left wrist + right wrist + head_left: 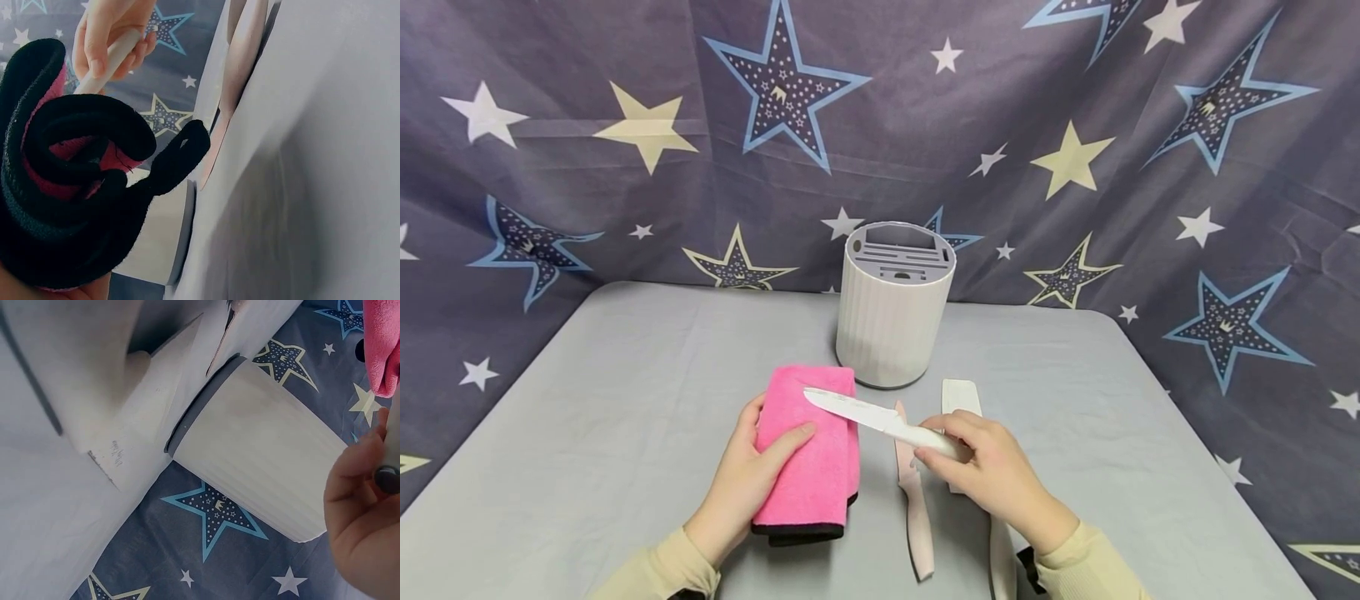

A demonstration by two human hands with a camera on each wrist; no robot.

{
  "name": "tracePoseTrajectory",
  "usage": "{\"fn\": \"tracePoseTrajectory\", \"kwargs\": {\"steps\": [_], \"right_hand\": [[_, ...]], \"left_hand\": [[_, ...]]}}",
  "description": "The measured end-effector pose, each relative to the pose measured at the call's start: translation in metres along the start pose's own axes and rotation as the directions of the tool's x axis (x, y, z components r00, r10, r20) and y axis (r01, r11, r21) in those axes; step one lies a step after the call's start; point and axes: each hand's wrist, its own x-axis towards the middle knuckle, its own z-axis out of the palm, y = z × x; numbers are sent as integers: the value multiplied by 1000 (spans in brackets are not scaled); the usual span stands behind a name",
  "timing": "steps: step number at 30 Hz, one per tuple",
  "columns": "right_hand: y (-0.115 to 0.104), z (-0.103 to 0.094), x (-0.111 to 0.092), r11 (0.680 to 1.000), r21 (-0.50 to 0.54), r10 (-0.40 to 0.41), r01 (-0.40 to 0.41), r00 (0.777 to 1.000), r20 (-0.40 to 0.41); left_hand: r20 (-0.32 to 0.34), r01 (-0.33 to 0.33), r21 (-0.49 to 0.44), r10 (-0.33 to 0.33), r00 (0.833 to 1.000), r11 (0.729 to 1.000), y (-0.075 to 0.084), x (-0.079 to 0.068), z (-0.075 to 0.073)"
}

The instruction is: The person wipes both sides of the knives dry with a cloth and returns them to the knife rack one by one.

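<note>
A folded pink towel (pixel 805 467) with black edging is gripped by my left hand (pixel 748 475), thumb across its front. In the left wrist view the black-edged towel (pixel 69 187) shows its rolled folds end-on. My right hand (pixel 996 467) holds a knife (pixel 865 412) by its white handle, the pale blade pointing left and overlapping the towel's front in the head view. Under the right hand lies a cleaver (pixel 961 396) with a wide white blade, partly hidden by the hand. A pinkish knife (pixel 917 525) rests on the table between the two hands.
A white ribbed knife block (pixel 887 333) with a grey slotted top stands behind the hands near the table's back edge. The table (pixel 587 433) has a pale grey cover. A dark curtain (pixel 887 125) with stars hangs behind and beside it.
</note>
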Motion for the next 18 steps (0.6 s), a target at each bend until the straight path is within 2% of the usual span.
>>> {"fn": "tracePoseTrajectory", "kwargs": {"steps": [4,11,18], "right_hand": [[-1,-1,0,1000,-7,9,-9,1000,17],[-2,-1,-2,999,-30,-34,35,998,50],[-2,-1,-2,1000,4,8,-9,997,73]], "left_hand": [[6,1,-9,-1,1000,1000,0,0,0],[-2,-13,20,13,1000,1000,0,1,-2],[-18,-28,53,29,999,998,2,2,-3]]}}
